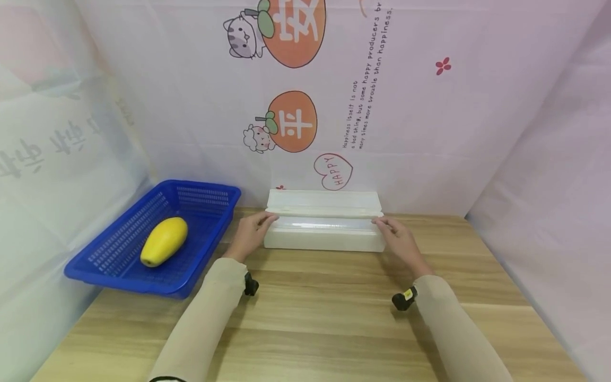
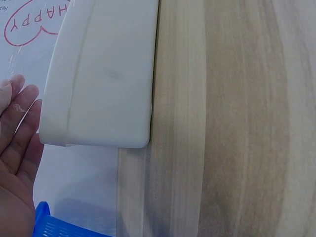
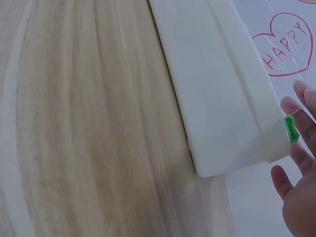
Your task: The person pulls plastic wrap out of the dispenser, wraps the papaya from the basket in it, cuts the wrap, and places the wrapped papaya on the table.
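A long white cling film dispenser [image 1: 324,240] sits on the table near the back wall, its lid [image 1: 324,200] raised. Clear, shiny cling film [image 1: 324,223] stretches along its top. At the dispenser's left end, my left hand [image 1: 252,231] pinches the film's edge between thumb and fingertips; the left wrist view shows the clear film at the fingers [image 2: 19,107]. My right hand [image 1: 400,241] pinches the film at the right end, other fingers spread beside the box. A small green tab [image 3: 292,129] shows at that end in the right wrist view.
On the left stands a blue plastic basket [image 1: 198,268] with a yellow papaya-like fruit [image 1: 164,241] in it. A printed white cloth [image 1: 406,175] hangs behind the wooden table [image 1: 324,318], with plain cloth at both sides.
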A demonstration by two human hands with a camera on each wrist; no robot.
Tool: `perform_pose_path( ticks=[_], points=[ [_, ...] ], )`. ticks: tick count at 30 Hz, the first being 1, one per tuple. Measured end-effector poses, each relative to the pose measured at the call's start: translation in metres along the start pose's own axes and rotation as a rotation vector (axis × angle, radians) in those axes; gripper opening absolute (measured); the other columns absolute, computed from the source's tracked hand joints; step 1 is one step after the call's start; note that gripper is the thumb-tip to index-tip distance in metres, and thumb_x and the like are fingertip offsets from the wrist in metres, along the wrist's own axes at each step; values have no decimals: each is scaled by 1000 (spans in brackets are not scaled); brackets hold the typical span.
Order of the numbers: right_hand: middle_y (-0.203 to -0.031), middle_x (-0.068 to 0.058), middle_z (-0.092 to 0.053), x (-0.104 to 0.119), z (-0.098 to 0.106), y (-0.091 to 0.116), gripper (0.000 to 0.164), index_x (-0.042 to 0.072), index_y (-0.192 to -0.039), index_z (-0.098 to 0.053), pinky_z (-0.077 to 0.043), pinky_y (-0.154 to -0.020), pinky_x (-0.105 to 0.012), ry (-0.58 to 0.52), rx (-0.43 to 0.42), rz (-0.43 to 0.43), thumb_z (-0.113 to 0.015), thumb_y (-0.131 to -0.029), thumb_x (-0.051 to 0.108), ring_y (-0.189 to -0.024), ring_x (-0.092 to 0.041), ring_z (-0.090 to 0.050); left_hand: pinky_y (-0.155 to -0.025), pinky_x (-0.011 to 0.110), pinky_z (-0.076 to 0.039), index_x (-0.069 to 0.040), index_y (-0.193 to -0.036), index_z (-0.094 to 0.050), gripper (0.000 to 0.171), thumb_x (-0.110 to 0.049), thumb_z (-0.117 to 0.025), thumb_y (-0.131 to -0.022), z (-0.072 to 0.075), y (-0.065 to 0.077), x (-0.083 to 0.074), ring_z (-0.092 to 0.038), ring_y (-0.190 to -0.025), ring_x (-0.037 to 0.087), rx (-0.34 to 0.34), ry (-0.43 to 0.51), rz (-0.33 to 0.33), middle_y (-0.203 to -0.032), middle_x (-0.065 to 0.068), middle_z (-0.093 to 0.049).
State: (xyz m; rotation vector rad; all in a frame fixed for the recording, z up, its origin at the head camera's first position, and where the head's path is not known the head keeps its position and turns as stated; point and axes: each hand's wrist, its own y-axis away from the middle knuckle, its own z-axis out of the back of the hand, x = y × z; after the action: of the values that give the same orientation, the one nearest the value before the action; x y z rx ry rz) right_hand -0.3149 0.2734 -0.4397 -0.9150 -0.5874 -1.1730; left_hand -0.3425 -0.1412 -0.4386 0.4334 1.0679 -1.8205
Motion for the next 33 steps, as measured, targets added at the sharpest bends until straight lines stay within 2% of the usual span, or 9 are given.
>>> perform_pose_path(
  ticks=[4,9,14,20,24,33],
  points=[
    [-149,-13,-48,2,2,-1,49,9,-130,-61,-34,-108,-61,-14,-1,-16,-44,-105,49,-135,-38,-43,-85,41,-55,-13,-109,-76,26,-33,-61,-102,2,-3,-3,-67,-95,18,-12,5,-1,-106,2,-74],
    [-151,-12,-46,5,4,-2,53,12,-133,-59,-34,-107,-64,-31,5,-45,-43,-104,53,-134,-38,-43,-88,42,-55,-13,-111,-76,28,-33,-59,-103,3,-4,-5,-68,-100,19,-21,21,-37,-108,2,-74],
    [-146,-12,-50,10,6,-3,55,12,-134,-59,-34,-107,-65,-21,14,-57,-42,-104,55,-130,-37,-45,-85,42,-57,-13,-110,-76,27,-33,-59,-103,4,-6,-5,-69,-98,20,-31,32,-42,-105,3,-74],
    [-138,-10,-57,15,7,-4,51,15,-129,-60,-35,-107,-64,-26,-1,-48,-43,-104,55,-130,-35,-47,-84,43,-57,-14,-111,-75,32,-39,-58,-102,7,-8,-5,-69,-98,20,-35,40,-46,-105,2,-74],
    [-135,-11,-58,20,9,-4,50,12,-127,-61,-33,-108,-64,-27,-10,-38,-43,-105,52,-134,-37,-44,-85,44,-56,-15,-113,-74,34,-41,-57,-102,9,-9,-7,-68,-99,20,-34,50,-48,-106,2,-74],
    [-133,-12,-60,30,14,-4,51,10,-127,-62,-35,-107,-62,-34,-26,-24,-45,-104,52,-131,-35,-47,-85,43,-56,-13,-113,-74,31,-36,-57,-103,14,-11,-18,-68,-98,20,-47,53,-59,-105,2,-74]
  ],
)
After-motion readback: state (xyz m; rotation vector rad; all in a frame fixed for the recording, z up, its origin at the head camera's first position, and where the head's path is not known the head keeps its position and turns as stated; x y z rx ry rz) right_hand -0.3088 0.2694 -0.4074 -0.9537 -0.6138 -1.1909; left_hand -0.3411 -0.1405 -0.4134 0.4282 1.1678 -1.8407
